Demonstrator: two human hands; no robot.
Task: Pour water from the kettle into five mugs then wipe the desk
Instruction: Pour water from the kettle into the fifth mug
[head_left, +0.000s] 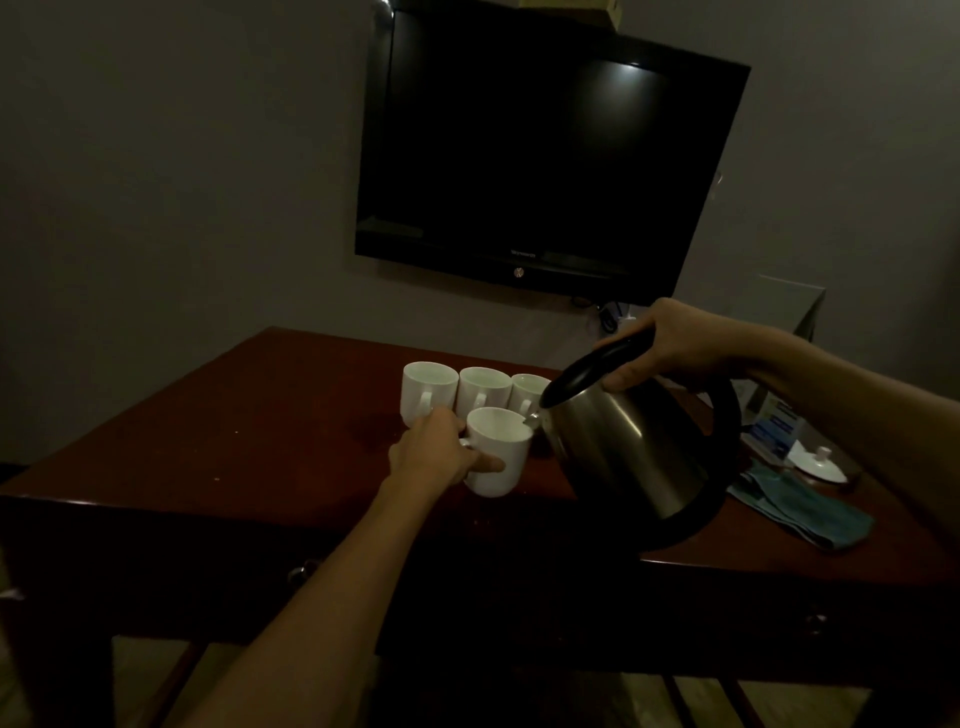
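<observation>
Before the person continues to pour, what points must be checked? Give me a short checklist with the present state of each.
1. Right hand grips the kettle handle: ok.
2. Spout over the front mug: ok.
3. Left hand holds the front mug steady: ok.
4. Water level in the front mug: cannot tell.
5. Five mugs present: not ok, only four show, three in the back row.
6. Cloth at hand on the desk: ok.

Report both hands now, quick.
Left hand: grips the front white mug by its handle side.
Right hand: grips the kettle by its black handle, spout tipped into that mug.
</observation>
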